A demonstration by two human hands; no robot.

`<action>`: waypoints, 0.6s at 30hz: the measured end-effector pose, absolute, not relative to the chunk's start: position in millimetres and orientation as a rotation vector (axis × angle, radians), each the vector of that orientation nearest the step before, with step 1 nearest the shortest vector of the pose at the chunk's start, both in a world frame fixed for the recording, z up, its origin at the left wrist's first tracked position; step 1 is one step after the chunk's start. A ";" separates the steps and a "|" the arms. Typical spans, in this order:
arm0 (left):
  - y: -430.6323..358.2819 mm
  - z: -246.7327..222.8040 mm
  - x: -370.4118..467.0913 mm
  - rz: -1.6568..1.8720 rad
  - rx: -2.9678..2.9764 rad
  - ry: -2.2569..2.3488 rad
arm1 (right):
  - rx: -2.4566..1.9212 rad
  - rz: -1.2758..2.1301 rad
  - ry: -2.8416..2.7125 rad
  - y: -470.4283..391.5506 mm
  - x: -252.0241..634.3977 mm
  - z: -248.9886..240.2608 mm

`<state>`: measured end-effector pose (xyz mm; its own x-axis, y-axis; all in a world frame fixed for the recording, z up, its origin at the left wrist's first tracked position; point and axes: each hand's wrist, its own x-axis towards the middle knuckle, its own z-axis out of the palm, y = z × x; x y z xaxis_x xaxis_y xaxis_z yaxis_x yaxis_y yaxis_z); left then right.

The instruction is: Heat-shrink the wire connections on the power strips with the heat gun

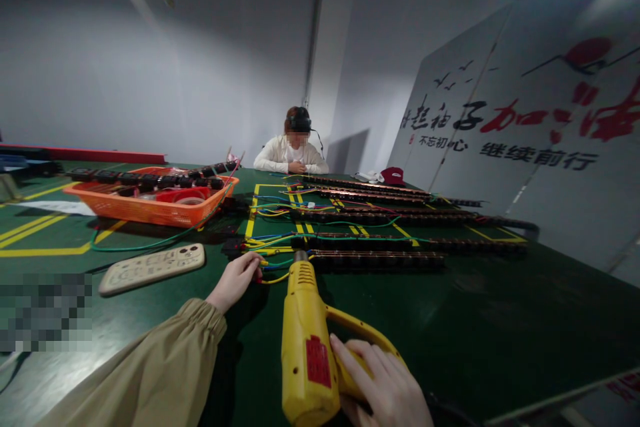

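The left arm reaches forward in a loose khaki sleeve, its hand (235, 280) extended well ahead with fingers curled in a pinch at the fingertips. The right hand (383, 383) sits close to the body, bare, fingers wrapped in a closed grip.

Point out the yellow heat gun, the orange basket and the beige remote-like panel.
yellow heat gun (305, 340): head view, on top of its yellow body, above the red label.
orange basket (145, 210): head view, on its near side wall.
beige remote-like panel (153, 268): head view, on the middle of its flat face.
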<state>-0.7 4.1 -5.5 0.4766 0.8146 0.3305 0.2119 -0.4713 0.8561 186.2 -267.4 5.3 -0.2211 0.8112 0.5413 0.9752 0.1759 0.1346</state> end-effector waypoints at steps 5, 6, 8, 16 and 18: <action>3.0 -3.6 0.9 0.977 1.903 0.858 | -1.590 -0.811 -2.119 -263.2 188.3 7.8; 3.0 -3.6 1.2 0.976 1.899 0.857 | -1.572 -0.838 -2.124 -262.5 188.6 8.6; 3.3 -4.1 1.4 0.980 1.905 0.859 | -1.556 -0.882 -2.132 -261.2 189.0 9.1; 6.3 -7.1 0.6 0.949 1.974 0.863 | -1.602 -0.974 -2.073 -258.3 181.8 -13.5; 7.6 -8.3 0.8 0.944 1.985 0.864 | -1.624 -0.960 -2.064 -257.4 177.0 -18.5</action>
<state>0.8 7.6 -8.3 0.4974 0.8071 0.3180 0.2450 -0.4823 0.8410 177.0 -257.4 -18.5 -0.2866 0.7156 0.6370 0.9482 0.1168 0.2953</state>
